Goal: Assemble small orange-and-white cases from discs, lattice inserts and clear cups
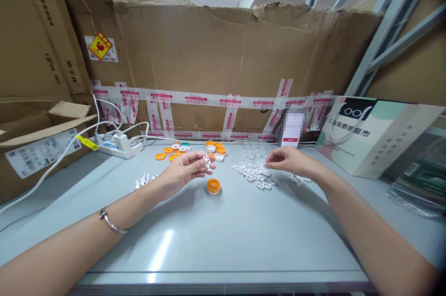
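Plastic pieces [253, 172], glossy tabletop [244, 235], matt cardboard [209, 49]

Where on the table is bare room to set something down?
Free: the table front, up to the orange disc; a narrow gap between that disc and the white pile by the right hand. Crowded: the back, with loose discs and clear cups.

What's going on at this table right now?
A person is handling small pieces at a grey table. The left hand pinches a small white part, while the right hand is at a pile of white pieces; whether it grips one is unclear. An orange-topped round piece sits nearer the person, with more round pieces grouped farther back.
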A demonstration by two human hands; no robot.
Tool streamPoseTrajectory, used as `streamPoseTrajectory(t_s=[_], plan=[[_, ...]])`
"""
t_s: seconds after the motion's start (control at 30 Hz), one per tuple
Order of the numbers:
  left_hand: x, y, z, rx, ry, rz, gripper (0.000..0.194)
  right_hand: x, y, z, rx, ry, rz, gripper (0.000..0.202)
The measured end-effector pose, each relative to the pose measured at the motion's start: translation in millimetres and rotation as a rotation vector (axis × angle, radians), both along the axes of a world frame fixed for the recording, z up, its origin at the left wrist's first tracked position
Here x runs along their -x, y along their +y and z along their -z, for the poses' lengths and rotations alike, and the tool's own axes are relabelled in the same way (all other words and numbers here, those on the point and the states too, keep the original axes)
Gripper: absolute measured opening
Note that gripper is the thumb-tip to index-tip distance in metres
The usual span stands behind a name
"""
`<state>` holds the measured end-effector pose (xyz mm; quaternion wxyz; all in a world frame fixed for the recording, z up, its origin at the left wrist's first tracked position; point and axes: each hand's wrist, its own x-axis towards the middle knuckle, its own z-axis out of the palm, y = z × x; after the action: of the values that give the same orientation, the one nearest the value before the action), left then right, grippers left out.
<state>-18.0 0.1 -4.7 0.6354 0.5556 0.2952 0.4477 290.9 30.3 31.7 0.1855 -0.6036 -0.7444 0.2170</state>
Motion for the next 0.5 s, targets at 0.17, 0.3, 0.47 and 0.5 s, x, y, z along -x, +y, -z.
streamPoseTrajectory(t_s=[0.17,0.3,0.47,0.5], plan=[[0,1,-0.2,0.001,-0.013,0.002,0.023,7,-5,-2.1,-0.043,0.038,0.016,0.019],[0,1,0.0,0.001,-0.016,0.002,0.024,11,-6,0.8,-0.033,0.197,0.031,0.016],[0,1,-0.5,0.001,-0.01,0.003,0.022,10,3,13.3,0.045,0.251,0.039,0.019],[0,1,-0.4,0.002,-0.009,0.002,0.022,10,4,15.6,0.063,0.24,0.04,0.02]])
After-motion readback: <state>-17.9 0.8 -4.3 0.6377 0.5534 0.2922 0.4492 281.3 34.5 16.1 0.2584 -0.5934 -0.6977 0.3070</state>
